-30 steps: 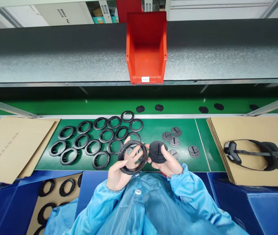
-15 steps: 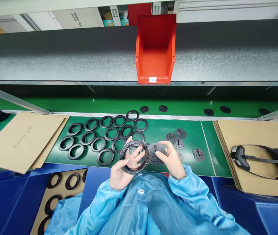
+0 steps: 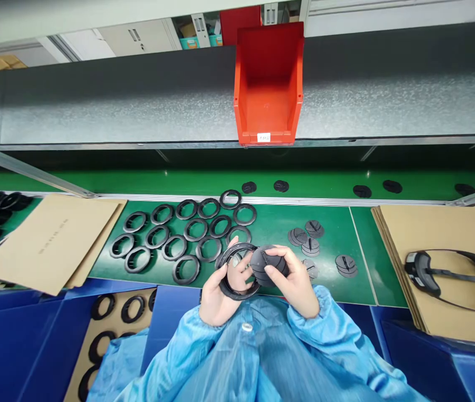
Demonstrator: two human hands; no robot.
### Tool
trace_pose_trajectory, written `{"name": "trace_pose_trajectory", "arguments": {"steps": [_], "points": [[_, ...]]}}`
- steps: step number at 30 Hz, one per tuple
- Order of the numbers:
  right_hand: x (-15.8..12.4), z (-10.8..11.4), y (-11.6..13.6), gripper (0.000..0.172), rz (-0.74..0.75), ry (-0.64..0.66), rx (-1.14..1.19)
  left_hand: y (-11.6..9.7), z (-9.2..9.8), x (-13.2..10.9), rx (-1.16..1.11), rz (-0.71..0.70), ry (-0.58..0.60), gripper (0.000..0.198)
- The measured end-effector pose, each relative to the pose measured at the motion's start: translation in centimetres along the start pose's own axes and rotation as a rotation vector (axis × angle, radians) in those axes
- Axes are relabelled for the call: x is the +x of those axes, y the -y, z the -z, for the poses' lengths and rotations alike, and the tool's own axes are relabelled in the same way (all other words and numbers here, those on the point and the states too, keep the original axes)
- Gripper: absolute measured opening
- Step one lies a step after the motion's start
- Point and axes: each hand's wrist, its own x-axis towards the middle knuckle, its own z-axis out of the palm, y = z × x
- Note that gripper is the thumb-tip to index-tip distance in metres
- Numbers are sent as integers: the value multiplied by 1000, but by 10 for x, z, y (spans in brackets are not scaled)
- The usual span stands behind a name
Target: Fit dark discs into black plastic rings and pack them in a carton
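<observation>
Two hands busy: left hand (image 3: 220,300) cradling a ring (image 3: 243,294), right hand (image 3: 301,286) pinching a disc (image 3: 263,267) that overlaps its right rim, over the bench (image 3: 274,218)! Spare rings (image 3: 177,272) left, spare discs (image 3: 346,266) right.

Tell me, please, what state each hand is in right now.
Left hand: holding a black ring.
Right hand: holding a dark round piece.
</observation>
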Motion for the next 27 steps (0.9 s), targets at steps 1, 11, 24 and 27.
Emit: {"name": "trace_pose_trajectory", "arguments": {"steps": [1,11,24,27], "points": [[0,-1,1,26,39,3,-27,1,-1,0,4,-6,5,83],[2,-10,5,12,225,-98,-191,3,3,0,-17,-55,27,82],[6,-9,19,9,290,-153,-285,-2,0,4,-94,-38,33,74],[6,-7,25,11,313,-121,-265,-5,-1,4,-111,-23,61,75]]}}
